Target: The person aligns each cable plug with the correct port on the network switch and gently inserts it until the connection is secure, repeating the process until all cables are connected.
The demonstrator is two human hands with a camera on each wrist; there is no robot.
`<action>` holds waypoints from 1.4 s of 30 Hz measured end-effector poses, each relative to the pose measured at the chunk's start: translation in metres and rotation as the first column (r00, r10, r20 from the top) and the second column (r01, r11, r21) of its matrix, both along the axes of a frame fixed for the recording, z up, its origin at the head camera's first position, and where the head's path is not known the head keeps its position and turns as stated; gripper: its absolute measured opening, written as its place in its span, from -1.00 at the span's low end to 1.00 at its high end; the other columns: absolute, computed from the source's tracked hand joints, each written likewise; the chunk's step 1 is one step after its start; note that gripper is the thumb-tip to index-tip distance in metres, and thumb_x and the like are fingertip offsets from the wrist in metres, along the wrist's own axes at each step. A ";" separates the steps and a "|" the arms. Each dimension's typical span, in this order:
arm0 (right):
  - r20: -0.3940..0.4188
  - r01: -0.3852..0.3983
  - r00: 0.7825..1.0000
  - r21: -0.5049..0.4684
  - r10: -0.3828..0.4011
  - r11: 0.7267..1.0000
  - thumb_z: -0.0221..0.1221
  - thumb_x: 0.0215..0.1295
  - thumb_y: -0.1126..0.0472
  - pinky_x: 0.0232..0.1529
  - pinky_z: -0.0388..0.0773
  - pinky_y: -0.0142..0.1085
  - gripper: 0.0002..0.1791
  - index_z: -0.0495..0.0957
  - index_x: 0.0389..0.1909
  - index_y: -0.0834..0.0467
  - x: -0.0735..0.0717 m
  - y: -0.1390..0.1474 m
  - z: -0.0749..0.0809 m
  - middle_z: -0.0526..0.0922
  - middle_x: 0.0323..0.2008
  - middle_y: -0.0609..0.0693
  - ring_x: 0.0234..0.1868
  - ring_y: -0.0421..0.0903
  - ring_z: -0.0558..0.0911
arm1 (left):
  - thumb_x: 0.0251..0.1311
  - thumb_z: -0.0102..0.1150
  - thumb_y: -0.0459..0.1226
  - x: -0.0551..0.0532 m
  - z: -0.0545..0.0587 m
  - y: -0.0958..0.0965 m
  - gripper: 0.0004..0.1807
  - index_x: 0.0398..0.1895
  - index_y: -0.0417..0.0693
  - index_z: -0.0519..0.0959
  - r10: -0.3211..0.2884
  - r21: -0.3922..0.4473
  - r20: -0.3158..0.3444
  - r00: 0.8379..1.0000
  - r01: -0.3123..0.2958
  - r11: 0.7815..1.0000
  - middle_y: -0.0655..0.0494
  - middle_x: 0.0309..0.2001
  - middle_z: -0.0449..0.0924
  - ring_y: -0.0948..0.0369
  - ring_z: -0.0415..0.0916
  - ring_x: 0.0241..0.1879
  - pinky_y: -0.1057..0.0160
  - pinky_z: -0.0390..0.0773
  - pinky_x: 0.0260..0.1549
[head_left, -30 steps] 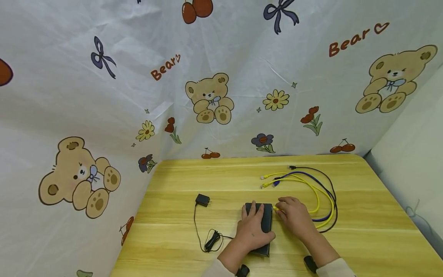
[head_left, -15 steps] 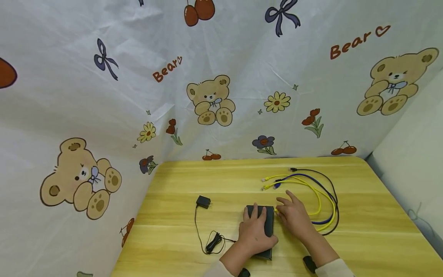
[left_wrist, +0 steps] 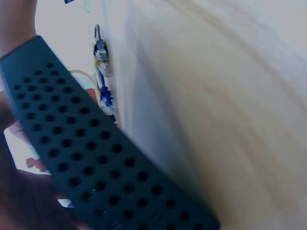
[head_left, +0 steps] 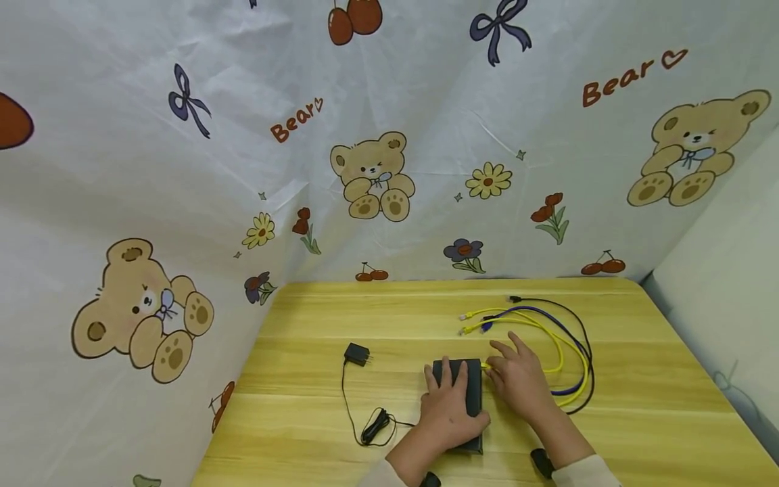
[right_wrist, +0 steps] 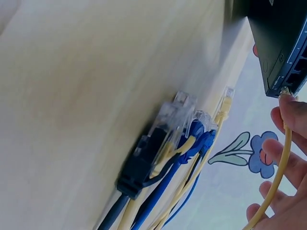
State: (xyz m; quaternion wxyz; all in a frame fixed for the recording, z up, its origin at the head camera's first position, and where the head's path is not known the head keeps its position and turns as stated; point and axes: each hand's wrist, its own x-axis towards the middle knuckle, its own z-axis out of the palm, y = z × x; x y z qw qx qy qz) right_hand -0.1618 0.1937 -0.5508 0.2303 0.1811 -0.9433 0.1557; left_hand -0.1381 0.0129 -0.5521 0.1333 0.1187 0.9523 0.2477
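A black network switch (head_left: 473, 396) lies on the wooden table under my left hand (head_left: 449, 412). That hand rests on its top with fingers spread, thumb by the right edge; its perforated side (left_wrist: 96, 143) fills much of the left wrist view. My right hand (head_left: 517, 379) is beside the switch's right side. Its thumb and index finger pinch the plug end of a yellow network cable (right_wrist: 278, 177), right at the end port of the row. The fingers cover most of that plug. The other right-hand fingers are off the cable.
Loose yellow, black and blue network cables (head_left: 572, 389) curve across the table's right side, their clear plugs (right_wrist: 184, 105) bunched behind my right hand. Left of the switch lie a power adapter (head_left: 356, 354) and its bundled cord (head_left: 377, 425). A bear-print cloth (head_left: 420, 250) hangs behind.
The right hand stays at the port with its outer fingers lifted and spread away from the plug. Hands and switch look nearly still; the view shifted slightly.
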 end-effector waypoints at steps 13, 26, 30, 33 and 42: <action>0.087 0.008 0.996 -0.023 -0.006 1.000 0.45 0.11 0.22 -0.05 0.58 0.08 -0.68 0.73 -0.10 0.21 0.005 0.005 0.002 0.69 0.01 0.16 0.02 0.17 0.66 | 0.07 0.19 0.33 0.004 0.007 -0.003 -0.06 0.54 0.30 0.22 0.033 -0.036 0.027 0.999 -0.032 0.999 0.00 0.58 -0.01 -0.25 0.14 0.40 -0.24 0.51 -0.14; -0.008 -0.219 0.976 0.035 0.220 0.975 0.50 -0.02 0.28 -0.04 0.62 -0.06 -0.54 0.73 -0.01 0.14 0.026 0.024 -0.001 0.69 0.10 0.04 0.16 0.06 0.63 | 0.05 0.20 0.31 0.004 0.003 -0.004 -0.05 0.53 0.25 0.25 0.025 -0.033 -0.007 1.000 -0.025 0.999 -0.01 0.56 0.05 -0.28 0.21 0.35 -0.26 0.50 -0.15; -0.021 -0.288 0.957 0.046 0.289 0.957 0.52 -0.07 0.28 -0.10 0.65 -0.12 -0.63 0.78 -0.14 0.10 0.032 0.024 -0.003 0.75 -0.02 -0.04 0.07 -0.01 0.69 | 0.06 0.18 0.33 0.003 0.002 -0.005 -0.06 0.53 0.28 0.23 0.029 -0.036 0.005 1.000 -0.029 0.999 0.01 0.57 0.03 -0.26 0.19 0.37 -0.26 0.49 -0.13; 0.002 -0.311 0.950 0.044 0.311 0.949 0.50 -0.03 0.27 -0.16 0.66 -0.15 -0.71 0.79 -0.21 0.10 0.036 0.024 -0.004 0.77 -0.09 -0.04 -0.04 -0.06 0.74 | 0.06 0.18 0.32 0.002 0.001 -0.006 -0.06 0.53 0.28 0.23 0.033 -0.024 0.010 0.999 -0.033 0.999 0.01 0.57 0.04 -0.27 0.18 0.38 -0.26 0.49 -0.12; 0.235 -0.165 0.963 0.116 0.134 0.979 0.39 0.19 0.14 0.15 0.50 0.06 -0.47 0.61 0.17 0.27 0.038 0.033 -0.010 0.61 0.18 0.19 0.18 0.17 0.60 | 0.06 0.20 0.31 0.002 0.001 -0.007 -0.05 0.53 0.26 0.23 0.036 -0.010 0.005 0.999 -0.036 0.999 0.01 0.57 0.04 -0.27 0.18 0.38 -0.25 0.48 -0.11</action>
